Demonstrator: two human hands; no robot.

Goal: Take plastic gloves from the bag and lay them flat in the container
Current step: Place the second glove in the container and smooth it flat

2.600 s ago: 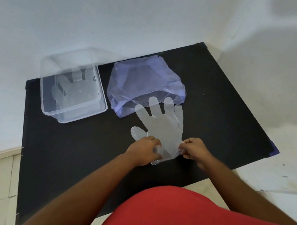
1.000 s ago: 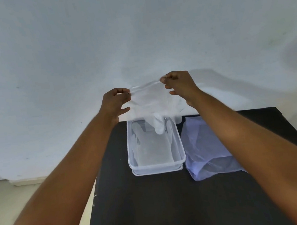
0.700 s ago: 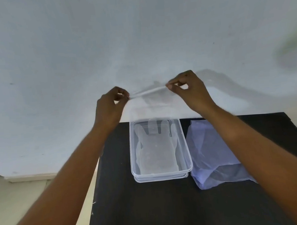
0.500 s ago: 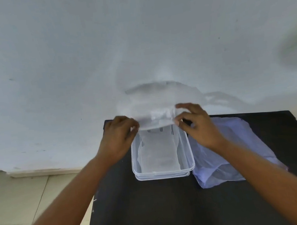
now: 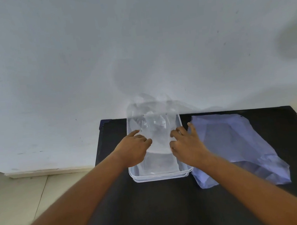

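Note:
A clear plastic container [image 5: 160,177] stands on the black table [image 5: 154,212] near the wall. A translucent plastic glove [image 5: 158,140] lies inside it, over other gloves, its fingers pointing toward the wall and blurred at the far end. My left hand [image 5: 133,148] rests on the glove's left side and my right hand [image 5: 185,143] on its right side. The fingers of both hands are spread and lie on the glove inside the container. To the right of the container lies the bluish plastic bag [image 5: 239,145], flat, its mouth toward me.
A white wall [image 5: 137,49] rises directly behind the table. The table's left edge [image 5: 97,154] drops to a tiled floor [image 5: 24,198]. The bag touches the container's right side.
My hands carried the glove from the table in front of the bag, lifted it over the container and lowered it in. Both hands went from pinching its cuff to lying spread on it.

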